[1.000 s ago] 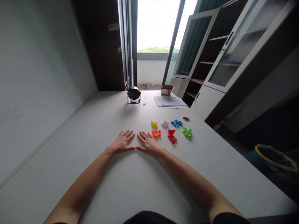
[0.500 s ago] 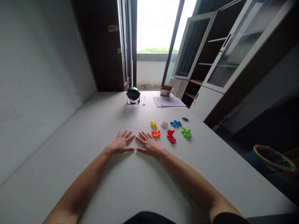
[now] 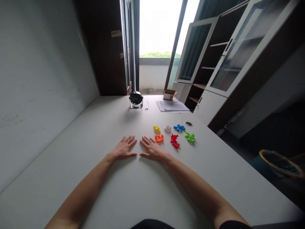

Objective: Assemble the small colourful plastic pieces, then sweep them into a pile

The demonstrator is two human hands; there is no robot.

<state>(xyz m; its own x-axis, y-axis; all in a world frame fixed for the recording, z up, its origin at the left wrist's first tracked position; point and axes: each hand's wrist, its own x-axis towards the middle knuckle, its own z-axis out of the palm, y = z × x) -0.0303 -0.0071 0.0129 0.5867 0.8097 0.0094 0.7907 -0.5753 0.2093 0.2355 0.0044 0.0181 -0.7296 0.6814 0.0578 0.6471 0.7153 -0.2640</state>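
My left hand [image 3: 124,148] lies flat on the white table [image 3: 95,133], fingers spread, holding nothing. Beside it my right hand [image 3: 152,149] also rests flat and open, its fingertips just short of an orange puzzle piece [image 3: 159,138]. Further right lie a red piece [image 3: 174,141] and a green piece [image 3: 190,137]. Behind them sit a yellow piece [image 3: 156,128], a pale pink piece [image 3: 167,128] and a blue piece [image 3: 179,128].
A small black fan [image 3: 136,99] stands at the table's far end, with a stack of papers [image 3: 172,106] and a small cardboard box [image 3: 169,94] to its right. A cable hole [image 3: 189,124] sits near the right edge. Cabinets [image 3: 214,70] stand to the right, a bin [image 3: 278,160] on the floor.
Both hands stay flat on the table, now a little further apart. The view has tilted slightly, so everything sits a bit lower in the picture.
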